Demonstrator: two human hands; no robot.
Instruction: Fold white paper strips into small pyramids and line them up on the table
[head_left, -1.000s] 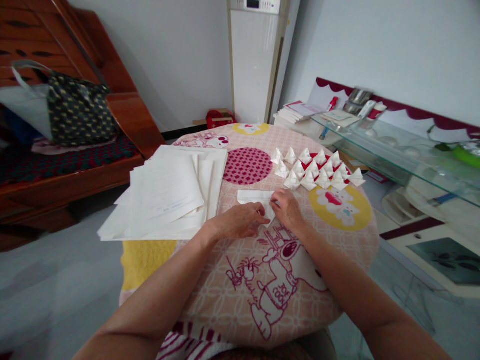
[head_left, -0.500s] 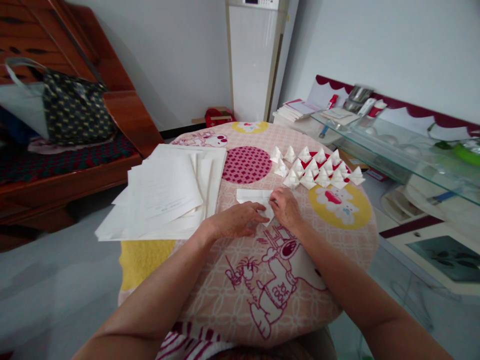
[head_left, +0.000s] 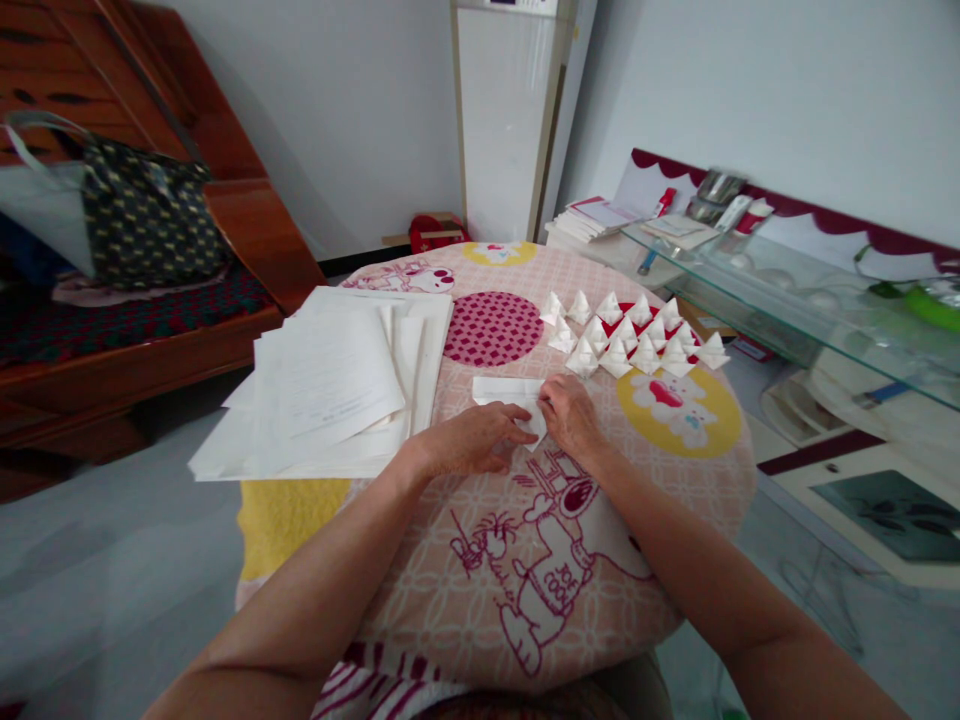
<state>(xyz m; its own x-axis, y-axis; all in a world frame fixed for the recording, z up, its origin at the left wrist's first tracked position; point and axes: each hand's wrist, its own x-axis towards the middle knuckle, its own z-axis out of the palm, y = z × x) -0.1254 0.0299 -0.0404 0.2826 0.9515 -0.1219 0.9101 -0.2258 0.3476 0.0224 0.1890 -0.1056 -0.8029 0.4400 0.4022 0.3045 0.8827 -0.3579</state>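
Observation:
A small folded sheet of white paper (head_left: pixel 501 388) lies on the patterned tablecloth (head_left: pixel 420 560), partly covered by both hands. My left hand (head_left: pixel 480 438) rests over its near left part, fingers stretched out and tips on the paper. At the paper's right side, my right hand (head_left: pixel 568 412) has its fingers bent and pinched on the edge. Several white folded paper boats (head_left: pixel 616 352) with pointed tops stand in rows beyond my right hand. To the left lies a stack of white paper sheets (head_left: pixel 330 375), some with faint print.
A glass shelf (head_left: pixel 795 290) holding cups and small items runs along the right. Behind the table stands a tall white cabinet-like unit (head_left: pixel 502 120). A wooden bench (head_left: pixel 247 220) at the left carries a dark patterned bag (head_left: pixel 146 215).
Almost nothing differs; both hands stay in place on the folded paper. The whole view has shifted very slightly.

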